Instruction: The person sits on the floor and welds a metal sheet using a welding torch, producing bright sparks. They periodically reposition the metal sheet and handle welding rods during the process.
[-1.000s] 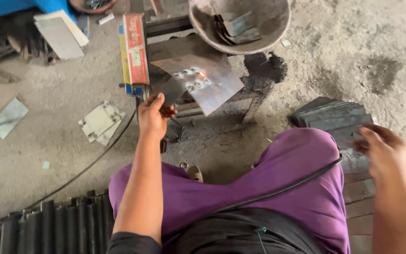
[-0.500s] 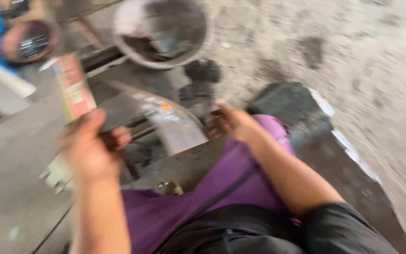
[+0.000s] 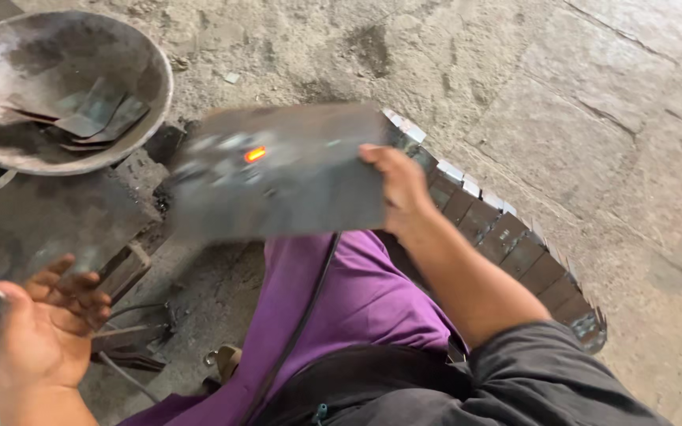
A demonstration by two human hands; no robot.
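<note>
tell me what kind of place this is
Probably a small metal workshop, worked at floor level. The right hand holds a steel plate with a glowing orange spot, cut plates lie stacked in a row on the rough concrete floor, and a battered pan holds metal offcuts.

Rough concrete floor [image 3: 578,95] under the work

A round metal pan [image 3: 151,71] of plate scraps sits up-left of the right hand [image 3: 400,185]; a row of stacked metal plates [image 3: 515,237] lies just right of it.
</note>
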